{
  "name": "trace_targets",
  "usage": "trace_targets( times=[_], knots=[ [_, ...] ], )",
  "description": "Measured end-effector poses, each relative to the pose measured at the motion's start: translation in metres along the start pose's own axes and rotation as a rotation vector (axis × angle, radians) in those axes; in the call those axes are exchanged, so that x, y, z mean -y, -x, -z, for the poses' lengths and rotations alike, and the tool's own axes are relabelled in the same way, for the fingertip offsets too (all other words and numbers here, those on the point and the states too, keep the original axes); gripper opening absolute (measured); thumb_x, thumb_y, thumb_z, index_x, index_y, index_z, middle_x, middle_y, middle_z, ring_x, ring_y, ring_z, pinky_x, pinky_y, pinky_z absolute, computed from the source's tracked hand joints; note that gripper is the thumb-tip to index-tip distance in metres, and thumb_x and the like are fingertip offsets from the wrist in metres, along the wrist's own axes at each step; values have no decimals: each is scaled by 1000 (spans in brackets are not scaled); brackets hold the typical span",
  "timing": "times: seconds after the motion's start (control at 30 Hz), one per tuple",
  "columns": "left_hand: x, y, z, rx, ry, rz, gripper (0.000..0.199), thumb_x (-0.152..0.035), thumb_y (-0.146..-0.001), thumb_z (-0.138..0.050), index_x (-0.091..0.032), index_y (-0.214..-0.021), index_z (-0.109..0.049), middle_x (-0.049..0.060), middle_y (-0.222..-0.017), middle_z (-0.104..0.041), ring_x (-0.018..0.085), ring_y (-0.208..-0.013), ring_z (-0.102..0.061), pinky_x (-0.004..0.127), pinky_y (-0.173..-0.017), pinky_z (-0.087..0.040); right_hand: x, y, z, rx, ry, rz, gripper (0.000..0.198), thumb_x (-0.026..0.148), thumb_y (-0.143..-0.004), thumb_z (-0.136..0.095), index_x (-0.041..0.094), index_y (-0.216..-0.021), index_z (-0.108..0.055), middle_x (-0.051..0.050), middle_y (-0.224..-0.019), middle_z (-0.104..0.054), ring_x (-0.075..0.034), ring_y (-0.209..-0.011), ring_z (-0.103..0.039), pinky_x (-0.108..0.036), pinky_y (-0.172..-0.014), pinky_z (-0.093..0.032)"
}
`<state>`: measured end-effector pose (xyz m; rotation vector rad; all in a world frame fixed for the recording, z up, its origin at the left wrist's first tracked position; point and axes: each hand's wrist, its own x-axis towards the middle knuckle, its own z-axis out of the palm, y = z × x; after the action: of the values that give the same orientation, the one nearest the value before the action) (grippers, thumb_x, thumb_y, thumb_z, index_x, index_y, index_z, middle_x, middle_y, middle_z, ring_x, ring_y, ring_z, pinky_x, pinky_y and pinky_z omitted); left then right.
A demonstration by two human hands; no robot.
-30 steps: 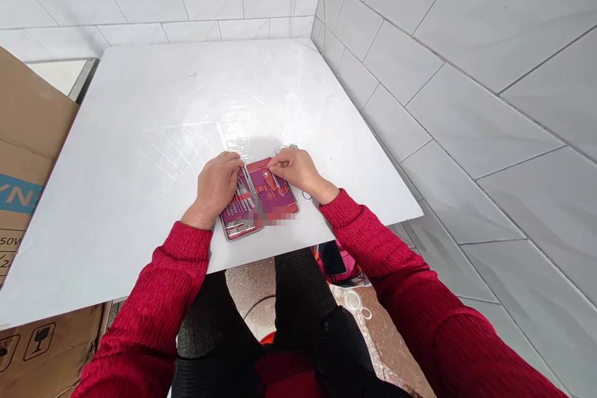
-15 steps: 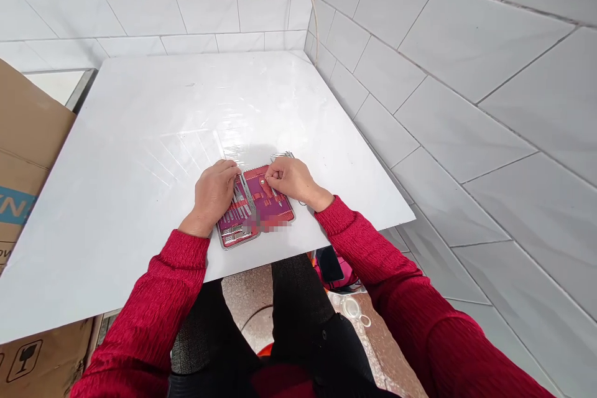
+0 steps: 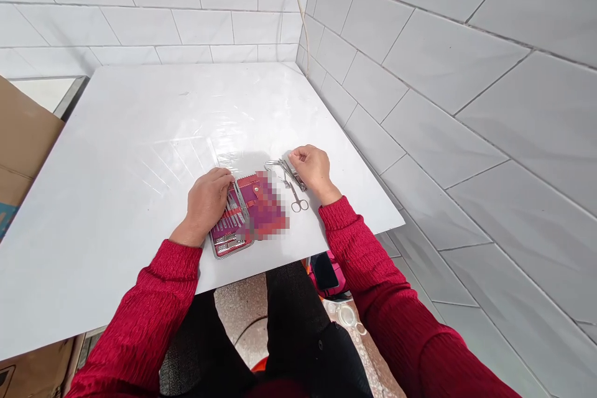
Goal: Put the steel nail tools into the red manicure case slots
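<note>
A manicure case [image 3: 232, 252] lies open near the table's front edge, with slim metal tools and nail clippers in its left half. Its right half has a red snap strap and is partly blurred by pixelation. My left hand [image 3: 208, 199] is closed on the left half's outer edge, fingers curled over the top. To the case's right, my right hand [image 3: 313, 169] hovers at a small pile of metal tools, fingertips pinched together. Whatever they hold, if anything, is hidden. Small scissors [image 3: 299, 204] and a nippers-like tool [image 3: 274, 163] lie beside that hand.
Creased clear plastic film [image 3: 186, 149] lies on the white table [image 3: 140, 99] behind the case. A grey tiled wall [image 3: 448, 137] runs along the right side. Cardboard boxes [image 3: 23, 130] stand left, and a phone [image 3: 324, 270] lies below the front edge.
My right hand has moved right, from the case's strap to the loose metal tools. The scissors it partly covered now show. My left hand stays on the case; the view has shifted slightly.
</note>
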<state>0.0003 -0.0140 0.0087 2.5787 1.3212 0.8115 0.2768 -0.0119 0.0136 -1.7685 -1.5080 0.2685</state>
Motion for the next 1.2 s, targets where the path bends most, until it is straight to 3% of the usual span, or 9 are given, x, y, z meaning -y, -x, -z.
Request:
trace_targets(
  times=[0.3, 0.43, 0.53, 0.7, 0.83, 0.93, 1.07, 1.2],
  knots=[
    [2, 0, -1, -2, -8, -12, 33, -18, -99, -36, -22, -93, -69, 5, -106, -73, 24, -98, -65, 37, -74, -51, 6, 8, 8, 229, 75, 35, 17, 30, -83, -66, 20, -69, -67, 0, -75, -69, -14, -68, -57, -27, -62, -35],
    [3, 1, -2, -7, -7, -22, 33, -18, -100, -36, -21, -93, -68, 6, -107, -73, 23, -97, -65, 37, -74, -51, 6, 7, 7, 276, 113, 28, 20, 24, -81, -65, 20, -61, -64, 1, -64, -65, -13, -63, -54, -27, -60, -33],
    [3, 0, -2, -3, -5, -20, 33, -18, -100, -36, -21, -93, -68, 6, -107, -73, 23, -97, -65, 37, -75, -50, -1, 4, 4, 271, -46, -40, 20, 25, -78, -66, 19, -60, -64, 2, -59, -61, -12, -57, -51, -27, -57, -35],
    [1, 0, -1, 4, -2, -11, 33, -18, -100, -36, -21, -93, -68, 6, -105, -72, 23, -96, -64, 36, -73, -49, -10, -2, -1, 273, -522, -204, 21, 38, -70, -74, 18, -68, -67, 4, -54, -54, -10, -47, -42, -25, -45, -33],
    [0, 1, 0, 16, 0, -14, 33, -16, -98, -36, -21, -93, -68, 6, -104, -71, 23, -96, -64, 36, -72, -48, -10, -2, -1, 337, -632, -263, 24, 39, -66, -77, 18, -72, -68, 6, -52, -48, -9, -44, -37, -24, -41, -30],
    [-1, 1, 0, 18, -8, -10, 33, -16, -98, -37, -21, -94, -68, 6, -106, -71, 24, -97, -64, 36, -72, -48, -12, -2, -1, 302, -497, -223, 15, 34, -74, -69, 19, -70, -65, 6, -53, -50, -10, -46, -41, -25, -46, -33],
    [-2, 0, 0, 18, -12, -7, 33, -17, -99, -36, -22, -93, -68, 6, -106, -72, 24, -98, -64, 37, -72, -48, -12, -1, 1, 176, -131, -92, 18, 26, -80, -62, 20, -64, -59, 3, -58, -58, -12, -55, -51, -26, -57, -36],
    [-1, 0, 0, 16, 0, -2, 32, -17, -100, -36, -22, -92, -67, 5, -104, -72, 23, -96, -64, 36, -72, -48, -6, 1, 4, 178, 107, -71, 15, 21, -82, -58, 21, -67, -61, 2, -66, -64, -14, -62, -54, -27, -59, -33]
  ],
)
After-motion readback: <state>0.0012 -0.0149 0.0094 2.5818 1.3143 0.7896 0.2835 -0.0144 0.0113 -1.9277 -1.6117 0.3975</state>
